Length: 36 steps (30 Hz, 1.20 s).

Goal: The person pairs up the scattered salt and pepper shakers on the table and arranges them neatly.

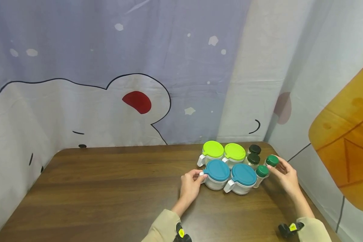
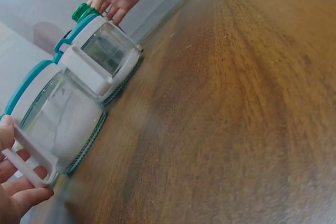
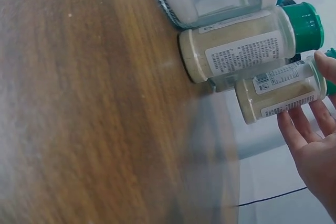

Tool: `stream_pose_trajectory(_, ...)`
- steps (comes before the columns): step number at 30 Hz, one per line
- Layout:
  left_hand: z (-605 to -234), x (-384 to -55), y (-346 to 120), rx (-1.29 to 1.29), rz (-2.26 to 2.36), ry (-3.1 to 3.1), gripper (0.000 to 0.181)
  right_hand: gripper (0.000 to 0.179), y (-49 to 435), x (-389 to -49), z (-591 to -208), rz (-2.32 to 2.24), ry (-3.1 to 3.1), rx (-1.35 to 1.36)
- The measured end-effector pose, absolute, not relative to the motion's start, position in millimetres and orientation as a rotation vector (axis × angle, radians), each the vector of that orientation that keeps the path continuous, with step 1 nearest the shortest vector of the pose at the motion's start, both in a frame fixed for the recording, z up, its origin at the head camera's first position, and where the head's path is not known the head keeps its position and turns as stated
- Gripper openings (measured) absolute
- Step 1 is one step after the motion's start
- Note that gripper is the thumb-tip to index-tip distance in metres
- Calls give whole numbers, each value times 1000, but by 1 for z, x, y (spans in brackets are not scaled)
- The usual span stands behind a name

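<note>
Teal-blue plastic caps a squat, clear glass jar [image 1: 217, 174] at the left of the front row on the brown wood-grain table [image 1: 109, 198]. The person's left hand [image 1: 190, 184] holds this jar by its white plastic handle [image 2: 37, 148], fingers curled at the handle and thumb high, close to the lid. Just to its right stands a matching teal-lidded jar [image 1: 243, 177], unheld; 2 lime-lidded jars [image 1: 234, 153] and 2 black-capped bottles [image 1: 253, 159] stand behind. At the outer right of the group, the person's right hand [image 1: 285, 176] grips a slim clear bottle with a green screw cap and beige powder inside [image 3: 283, 90], thumb on 1 side and fingers on the other. A similar green-capped bottle [image 3: 244, 45] stands between this bottle and the matching teal-lidded jar.

Likely faults, as judged from the arrangement: (1) The right-hand grip sits high, near the cap, so the base could swing and knock the neighbouring bottle over; whether that base touches the wood cannot be told. (2) The table's right edge lies near, so an outward slip could carry the bottle off. (3) A pull on the handle to 1 side could twist the left jar, since its far side is unsupported. (4) The high thumb could catch the lid and lift it. (5) Hard inward pressure from both hands could jam the close-set containers together and tip the slimmer bottles.
</note>
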<state>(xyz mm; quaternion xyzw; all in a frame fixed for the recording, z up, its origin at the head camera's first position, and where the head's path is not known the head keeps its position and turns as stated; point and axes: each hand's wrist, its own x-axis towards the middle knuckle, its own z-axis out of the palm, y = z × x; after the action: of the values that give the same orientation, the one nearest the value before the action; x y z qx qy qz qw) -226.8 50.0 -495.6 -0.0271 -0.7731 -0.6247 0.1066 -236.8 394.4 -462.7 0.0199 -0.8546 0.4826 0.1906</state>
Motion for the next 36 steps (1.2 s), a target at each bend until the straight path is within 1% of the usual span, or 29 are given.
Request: stream_pose_trajectory(36, -493, -216, 47, -20, -1860, -2254, 17, 46, 381, -235, -441, 1333, -2277, 90)
